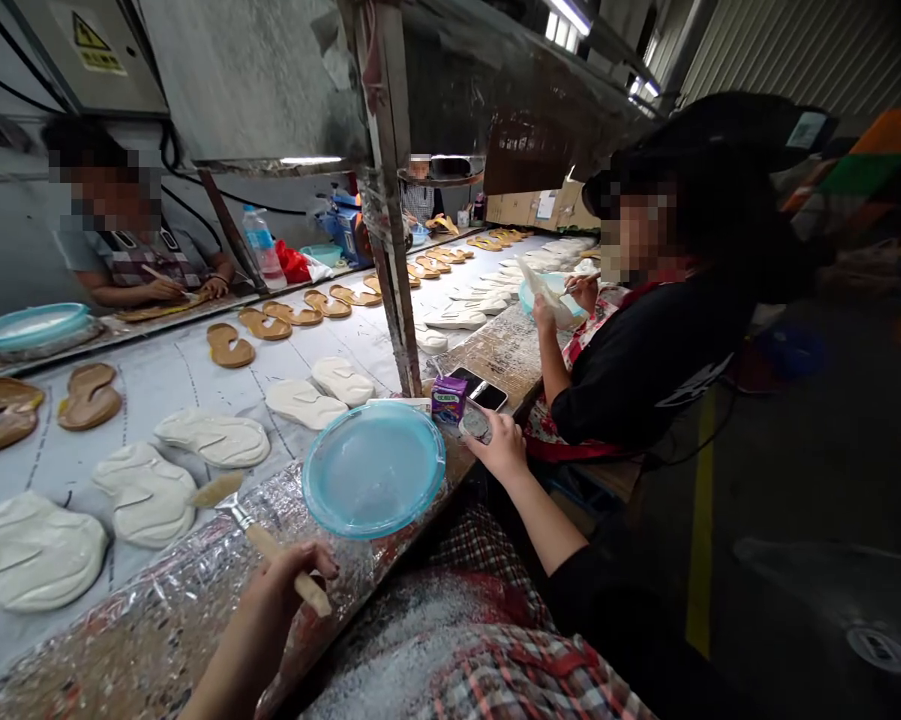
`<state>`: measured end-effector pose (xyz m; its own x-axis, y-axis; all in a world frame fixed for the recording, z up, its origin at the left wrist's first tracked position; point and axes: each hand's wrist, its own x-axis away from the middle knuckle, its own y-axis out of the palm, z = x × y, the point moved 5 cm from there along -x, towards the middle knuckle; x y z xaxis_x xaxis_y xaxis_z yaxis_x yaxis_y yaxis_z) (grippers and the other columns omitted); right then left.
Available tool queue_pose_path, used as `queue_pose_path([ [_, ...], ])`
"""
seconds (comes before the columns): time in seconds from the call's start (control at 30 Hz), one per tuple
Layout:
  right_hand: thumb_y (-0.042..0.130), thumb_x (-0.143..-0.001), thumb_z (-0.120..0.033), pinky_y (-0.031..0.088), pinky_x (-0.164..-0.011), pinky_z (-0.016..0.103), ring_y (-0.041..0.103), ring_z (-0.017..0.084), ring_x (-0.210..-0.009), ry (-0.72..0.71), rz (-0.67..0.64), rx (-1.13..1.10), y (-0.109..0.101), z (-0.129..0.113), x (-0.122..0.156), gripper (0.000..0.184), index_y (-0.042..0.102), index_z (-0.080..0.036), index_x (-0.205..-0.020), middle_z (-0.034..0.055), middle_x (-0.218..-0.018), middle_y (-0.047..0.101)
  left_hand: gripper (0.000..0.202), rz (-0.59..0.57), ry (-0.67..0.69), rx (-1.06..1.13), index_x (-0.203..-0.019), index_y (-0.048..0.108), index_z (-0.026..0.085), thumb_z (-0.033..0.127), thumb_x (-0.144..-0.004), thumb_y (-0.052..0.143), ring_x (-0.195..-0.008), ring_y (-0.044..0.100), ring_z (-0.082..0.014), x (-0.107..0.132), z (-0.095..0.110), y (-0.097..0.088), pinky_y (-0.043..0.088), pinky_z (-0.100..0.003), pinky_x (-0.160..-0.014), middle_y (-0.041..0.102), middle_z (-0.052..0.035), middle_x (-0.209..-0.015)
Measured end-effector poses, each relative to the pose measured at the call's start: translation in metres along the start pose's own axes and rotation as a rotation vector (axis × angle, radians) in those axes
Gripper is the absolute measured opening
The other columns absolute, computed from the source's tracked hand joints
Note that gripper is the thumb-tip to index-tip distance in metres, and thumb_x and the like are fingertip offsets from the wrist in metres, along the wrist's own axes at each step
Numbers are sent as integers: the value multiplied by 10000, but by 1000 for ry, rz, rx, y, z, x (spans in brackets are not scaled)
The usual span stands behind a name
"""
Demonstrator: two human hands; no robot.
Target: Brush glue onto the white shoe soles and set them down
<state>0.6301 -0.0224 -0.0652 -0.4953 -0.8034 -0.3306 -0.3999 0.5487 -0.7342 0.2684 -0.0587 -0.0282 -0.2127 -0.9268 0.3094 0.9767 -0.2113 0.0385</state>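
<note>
Factory lighting falls on a long bench under a metal hood, where a white belt (157,400) carries rows of sole-shaped pieces: white-coated soles (146,495) close by, tan soles (229,345) further along. Crinkled foil (180,570) wraps the belt's near edge.

The left hand (274,600) is curled closed around the wooden handle of a flat brush (274,550). The brush's pale, coated head sits just above the foil, near the white soles. The right hand (502,445) is partly open, its fingers (491,425) touching a small round object (474,422) too obscured to identify. Two phones (480,388) and a purple carton (448,398) lie just beyond it. A blue plastic plate (373,470) sits tilted between the two hands, its rim over the foil. A checked apron (450,640) covers the person's lap.

Alongside, a co-worker in a black top (667,370) holds a white sole over another blue plate (547,295). Across the belt, a second co-worker's hands (165,290) rest on a tan sole (150,312).
</note>
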Motion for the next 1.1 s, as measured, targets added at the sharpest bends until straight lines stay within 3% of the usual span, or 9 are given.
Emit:
queue_pose_path([
  [0.17, 642, -995, -391, 566, -979, 475, 636, 247, -1149, 66, -15, 66, 26, 29, -15, 388, 598, -168, -1309, 106, -1302, 620, 403, 100, -3, 69, -554, 692, 187, 523, -776, 683, -768, 573, -191, -4, -16, -10, 479, -241, -638, 639, -51, -770],
  [0.33, 633, -1001, -388, 570, -973, 461, 638, 238, -1137, -19, 30, 29, 36, 41, -22, 369, 604, -174, -1300, 105, -1304, 620, 385, 179, -51, 122, -560, 697, 181, 522, -733, 743, -691, 559, -177, -1, -20, -7, 485, -244, -595, 617, -40, -722],
  [0.43, 635, -998, -402, 564, -979, 467, 635, 241, -1141, -85, 71, -23, 31, 47, -20, 380, 604, -172, -1298, 106, -1302, 618, 378, 226, -43, 101, -564, 690, 185, 512, -748, 730, -697, 550, -171, 3, -16, -4, 475, -233, -600, 617, -36, -727],
  [0.57, 664, -959, -460, 564, -942, 451, 651, 226, -1054, -182, 123, -152, 1, 40, -16, 427, 633, -156, -1258, 97, -1194, 656, 364, 272, -14, 37, -573, 682, 186, 494, -764, 711, -710, 536, -176, 6, -13, -4, 457, -241, -616, 602, -35, -712],
  [0.67, 656, -901, -515, 572, -768, 389, 630, 192, -820, -228, 175, -285, -29, 23, -18, 470, 700, -151, -1194, 116, -1080, 697, 372, 292, -9, 20, -563, 681, 178, 495, -758, 704, -719, 546, -192, 9, -19, -8, 456, -261, -644, 600, -47, -688],
  [0.8, 647, -929, -419, 552, -754, 355, 660, 181, -793, -269, 211, -454, -53, -16, -15, 317, 739, -173, -1107, 81, -952, 734, 393, 294, -15, 22, -513, 634, 184, 497, -750, 655, -681, 545, -204, 11, -22, -13, 457, -294, -633, 590, -58, -663],
  [0.93, 669, -937, -337, 573, -708, 325, 684, 161, -712, -332, 173, -582, -75, -67, 8, 175, 766, -227, -1033, 40, -833, 741, 366, 210, -15, -14, -463, 596, 186, 448, -714, 640, -652, 539, -195, 6, -9, -15, 446, -298, -640, 578, -61, -640],
  [1.0, 723, -895, -241, 565, -661, 309, 664, 145, -649, -478, 143, -651, -94, -97, 23, 139, 778, -280, -1017, 11, -773, 732, 344, 147, -16, -37, -466, 603, 185, 426, -709, 636, -632, 538, -192, 0, -1, -15, 432, -301, -636, 579, -62, -628],
  [1.1, 715, -873, -154, 545, -615, 327, 667, 160, -666, -817, 28, -721, -119, -139, 44, 324, 751, -301, -1160, 15, -732, 709, 338, 88, 12, -53, -468, 597, 195, 423, -715, 630, -645, 535, -194, -10, 7, -16, 420, -304, -655, 575, -60, -632],
])
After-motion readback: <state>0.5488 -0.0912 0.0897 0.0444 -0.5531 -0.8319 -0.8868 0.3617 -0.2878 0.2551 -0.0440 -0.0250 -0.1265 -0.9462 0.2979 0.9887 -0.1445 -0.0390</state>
